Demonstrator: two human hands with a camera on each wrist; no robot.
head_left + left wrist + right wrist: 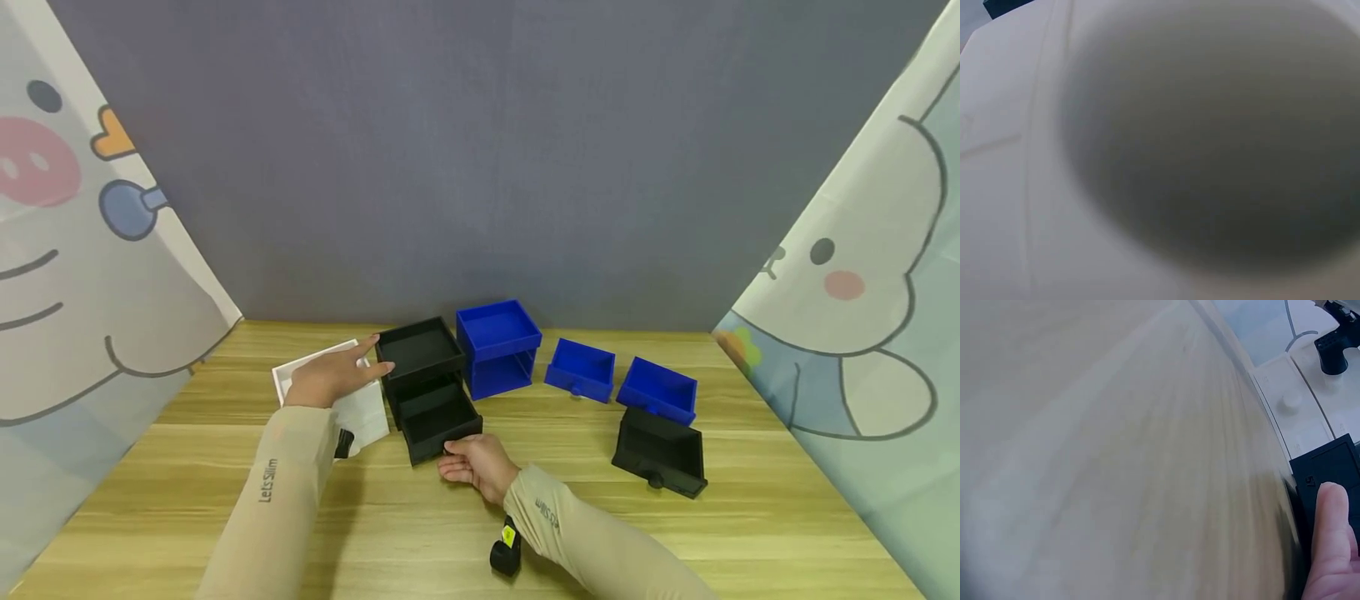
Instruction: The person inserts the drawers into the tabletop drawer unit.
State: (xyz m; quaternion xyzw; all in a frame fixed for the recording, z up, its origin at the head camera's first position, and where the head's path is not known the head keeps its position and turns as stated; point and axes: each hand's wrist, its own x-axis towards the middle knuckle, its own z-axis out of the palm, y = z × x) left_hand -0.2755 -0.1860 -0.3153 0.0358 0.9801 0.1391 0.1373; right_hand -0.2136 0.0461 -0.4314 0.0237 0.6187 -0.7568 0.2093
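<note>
A small black cabinet (417, 348) with a tray-like top stands left of the middle, its lower black drawer (438, 417) pulled partway out. At that drawer's front, the thumb and curled fingers of my right hand (483, 465) pinch the knob area, which they hide. In the right wrist view, the thumb (1333, 515) lies against the black drawer front. With fingers spread, my left hand (330, 377) touches the cabinet's top left edge. Beneath it is a white cabinet (363, 414), partly covered by the hand and sleeve; a blurred shape fills most of the left wrist view.
Beside the black cabinet stands a blue cabinet (498, 331) with an open front. To the right on the wooden table are a blue drawer (581, 367), a second blue drawer (658, 390) and a loose black drawer (660, 452). A grey panel (487, 167) rises behind.
</note>
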